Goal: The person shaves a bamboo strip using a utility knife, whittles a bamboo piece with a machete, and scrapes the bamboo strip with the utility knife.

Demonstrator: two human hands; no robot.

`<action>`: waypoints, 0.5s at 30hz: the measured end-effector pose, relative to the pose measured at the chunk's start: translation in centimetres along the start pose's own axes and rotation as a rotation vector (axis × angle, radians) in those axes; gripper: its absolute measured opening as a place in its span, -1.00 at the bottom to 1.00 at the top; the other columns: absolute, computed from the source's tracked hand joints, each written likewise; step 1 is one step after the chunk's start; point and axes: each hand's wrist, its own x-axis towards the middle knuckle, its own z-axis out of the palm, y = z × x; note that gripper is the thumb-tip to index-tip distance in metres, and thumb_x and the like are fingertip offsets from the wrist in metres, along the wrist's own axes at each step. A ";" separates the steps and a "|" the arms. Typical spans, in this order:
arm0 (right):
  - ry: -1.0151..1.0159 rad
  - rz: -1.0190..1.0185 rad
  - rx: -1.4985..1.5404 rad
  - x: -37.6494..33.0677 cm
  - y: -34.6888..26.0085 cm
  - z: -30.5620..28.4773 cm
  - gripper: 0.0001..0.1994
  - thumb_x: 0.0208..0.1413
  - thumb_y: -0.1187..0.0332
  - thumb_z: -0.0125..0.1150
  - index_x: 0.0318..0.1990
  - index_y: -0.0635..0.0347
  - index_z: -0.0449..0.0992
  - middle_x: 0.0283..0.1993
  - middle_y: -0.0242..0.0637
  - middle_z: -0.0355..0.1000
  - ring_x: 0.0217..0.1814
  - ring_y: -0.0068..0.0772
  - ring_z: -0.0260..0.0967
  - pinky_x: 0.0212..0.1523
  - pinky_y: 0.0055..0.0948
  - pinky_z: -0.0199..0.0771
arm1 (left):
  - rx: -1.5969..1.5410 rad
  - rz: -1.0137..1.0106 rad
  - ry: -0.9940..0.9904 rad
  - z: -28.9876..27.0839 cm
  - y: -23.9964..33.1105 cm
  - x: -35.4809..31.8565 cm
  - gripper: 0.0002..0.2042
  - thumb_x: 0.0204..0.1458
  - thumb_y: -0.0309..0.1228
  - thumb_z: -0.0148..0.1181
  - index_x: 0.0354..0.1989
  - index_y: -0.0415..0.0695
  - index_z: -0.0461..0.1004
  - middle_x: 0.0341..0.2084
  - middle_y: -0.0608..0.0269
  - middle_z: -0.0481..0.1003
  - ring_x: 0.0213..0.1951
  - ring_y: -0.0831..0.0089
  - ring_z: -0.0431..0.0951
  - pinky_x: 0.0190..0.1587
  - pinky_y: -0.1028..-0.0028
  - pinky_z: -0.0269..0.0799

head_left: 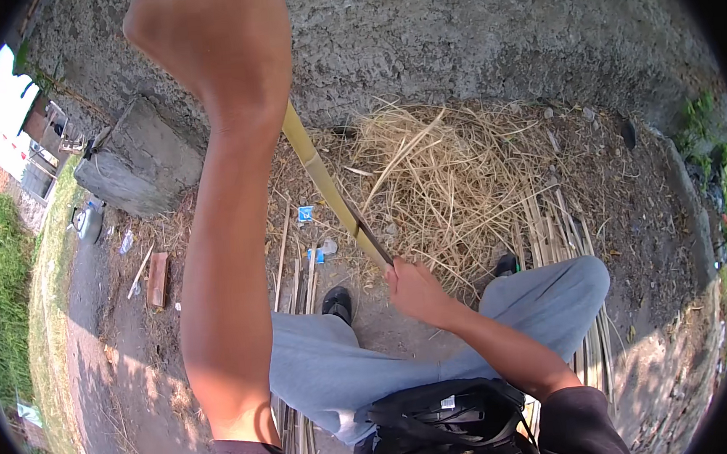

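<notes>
My left hand [220,47] is raised high, close to the camera, and cut off by the upper edge. It is closed, with the fingers mostly out of sight. From behind that wrist a long yellow-green bamboo strip [320,178] slants down to the right, in line with the raised fist. My right hand [423,293] is closed at the strip's lower end, between my knees. A narrow dark edge [374,239] runs along the bamboo just above this hand; whether it is a blade or the strip's shaded side I cannot tell.
A heap of pale shavings [452,166] lies ahead, against a rough grey wall [452,44]. Thin strips [579,237] lie beside both legs. A concrete block [144,158], a reddish brick-like piece [157,279] and blue litter [305,214] are on the left. A black bag [444,411] rests at my waist.
</notes>
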 end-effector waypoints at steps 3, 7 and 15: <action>-0.129 0.076 0.001 1.3 2.2 0.4 -0.72 0.26 0.31 -0.13 -0.26 0.38 0.43 -0.42 0.17 0.43 -0.35 0.23 0.40 -0.18 0.08 0.33 | 0.083 0.078 0.082 -0.2 -3.2 1.1 -0.66 0.29 -0.23 -0.09 -0.40 -0.24 0.40 -0.68 0.30 0.36 -0.72 0.68 0.24 -0.69 0.61 0.10; -0.129 -0.023 0.035 0.9 -2.8 -4.1 -0.70 0.25 0.29 -0.10 -0.33 0.39 0.44 -0.47 0.18 0.42 -0.37 0.26 0.41 -0.25 0.09 0.38 | -0.026 0.045 0.061 -1.9 -3.5 2.4 -0.68 0.28 -0.25 -0.09 -0.39 -0.26 0.39 -0.67 0.29 0.35 -0.72 0.68 0.23 -0.70 0.63 0.07; -0.083 0.093 -0.044 1.2 6.9 6.3 -0.68 0.26 0.25 -0.11 -0.24 0.40 0.43 -0.43 0.24 0.45 -0.34 0.32 0.45 -0.26 0.10 0.47 | -0.001 0.061 0.069 -1.2 -2.1 1.7 -0.72 0.27 -0.31 -0.12 -0.38 -0.27 0.35 -0.66 0.31 0.30 -0.70 0.70 0.19 -0.69 0.64 0.00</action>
